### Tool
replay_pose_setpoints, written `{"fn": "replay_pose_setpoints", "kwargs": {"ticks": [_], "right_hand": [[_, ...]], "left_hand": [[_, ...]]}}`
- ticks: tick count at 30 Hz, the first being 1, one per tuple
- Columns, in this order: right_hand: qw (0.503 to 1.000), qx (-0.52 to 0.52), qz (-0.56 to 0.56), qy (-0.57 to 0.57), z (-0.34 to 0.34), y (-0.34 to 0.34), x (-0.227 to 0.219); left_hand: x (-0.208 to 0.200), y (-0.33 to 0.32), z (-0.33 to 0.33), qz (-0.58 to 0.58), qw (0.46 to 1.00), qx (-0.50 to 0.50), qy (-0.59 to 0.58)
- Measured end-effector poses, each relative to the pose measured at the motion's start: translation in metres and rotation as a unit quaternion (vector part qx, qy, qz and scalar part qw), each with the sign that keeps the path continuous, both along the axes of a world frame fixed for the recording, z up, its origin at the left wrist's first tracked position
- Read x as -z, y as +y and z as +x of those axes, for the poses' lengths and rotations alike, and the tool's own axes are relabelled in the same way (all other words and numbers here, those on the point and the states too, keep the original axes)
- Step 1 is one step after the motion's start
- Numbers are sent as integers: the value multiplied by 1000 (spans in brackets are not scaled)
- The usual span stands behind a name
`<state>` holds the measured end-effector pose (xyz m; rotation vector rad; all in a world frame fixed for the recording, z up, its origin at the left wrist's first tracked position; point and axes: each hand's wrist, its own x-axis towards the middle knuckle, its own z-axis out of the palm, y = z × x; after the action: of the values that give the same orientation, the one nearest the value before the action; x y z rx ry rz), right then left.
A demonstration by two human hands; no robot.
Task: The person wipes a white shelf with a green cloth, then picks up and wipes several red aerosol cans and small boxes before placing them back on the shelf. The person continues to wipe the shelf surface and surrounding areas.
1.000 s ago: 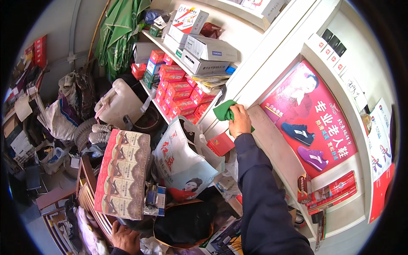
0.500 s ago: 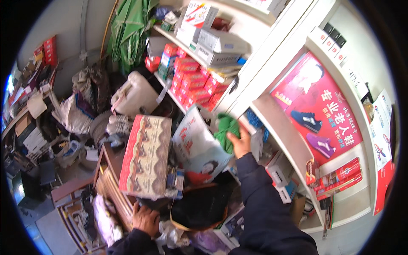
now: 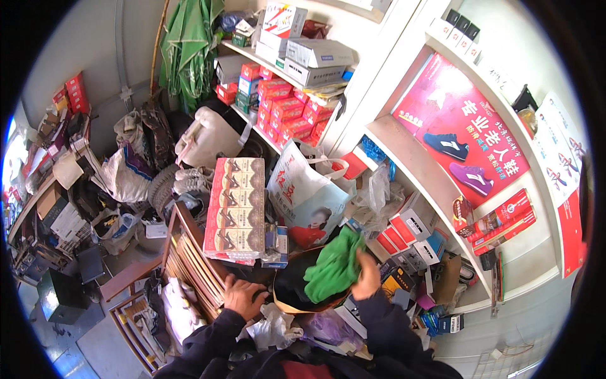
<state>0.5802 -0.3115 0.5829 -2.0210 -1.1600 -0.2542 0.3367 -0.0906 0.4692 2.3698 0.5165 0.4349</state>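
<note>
Bunched in my right hand (image 3: 366, 278) is a green cloth (image 3: 333, 265), with its loose folds hanging to the left. The cloth hangs over a black round thing with a tan rim (image 3: 293, 281) and hides part of it; what kind of thing this is I cannot tell. My left hand (image 3: 245, 299) is empty, fingers apart and palm down, beside the wooden frame (image 3: 196, 252) and left of the black thing. Just beyond that hand stands a stack of patterned boxes with red sides (image 3: 237, 208). A white and pale blue carrier bag (image 3: 306, 196) leans to the right of the stack.
White shelves at right hold a red poster with shoes (image 3: 464, 132) and red boxes (image 3: 502, 221). Grey and red boxes (image 3: 293, 114) fill the back shelf. A beige jerrycan (image 3: 208, 139) stands at the back left. Crumpled clear plastic (image 3: 271, 327) lies near me.
My right hand has brought the green cloth down and nearer, from beside the carrier bag to over the black thing. The view has shifted; my left hand still lies by the wooden frame.
</note>
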Motion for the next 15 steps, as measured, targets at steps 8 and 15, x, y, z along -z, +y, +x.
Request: {"fn": "replay_pose_setpoints", "kwargs": {"ticks": [8,15], "right_hand": [[776,-80,60,623,-122,-12,5],[843,-157,-271,437,-50,-60,-35]], "left_hand": [[-48,-104,8,-442,868,163,-157],[-52,-128,16,-516,835,67,-178]]}}
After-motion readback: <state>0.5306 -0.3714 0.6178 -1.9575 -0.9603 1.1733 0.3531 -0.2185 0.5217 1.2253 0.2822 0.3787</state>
